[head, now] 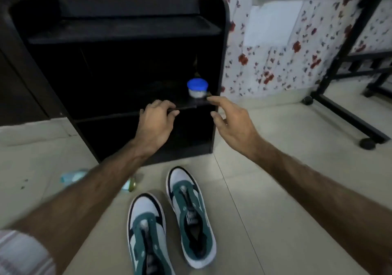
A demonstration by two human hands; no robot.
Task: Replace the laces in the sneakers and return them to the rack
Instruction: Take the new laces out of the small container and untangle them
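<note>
Two green, white and black sneakers stand side by side on the tiled floor, the left sneaker (146,232) nearer me and the right sneaker (191,213) a bit further. Their eyelet rows look bare; blur hides the detail. Beyond them stands a black shoe rack (125,30). My left hand (154,122) is curled around the front edge of the rack's middle shelf (191,105), thumb below and fingers above. Whether a dark lace lies under the fingers cannot be made out. My right hand (231,119) hovers at the shelf's right end with fingers spread and nothing in it.
A small white tub with a blue lid (197,88) sits on the shelf just behind my right fingertips. A clear plastic bottle (73,176) lies on the floor under my left forearm. A black metal frame on castors (339,113) stands at right against flowered wallpaper.
</note>
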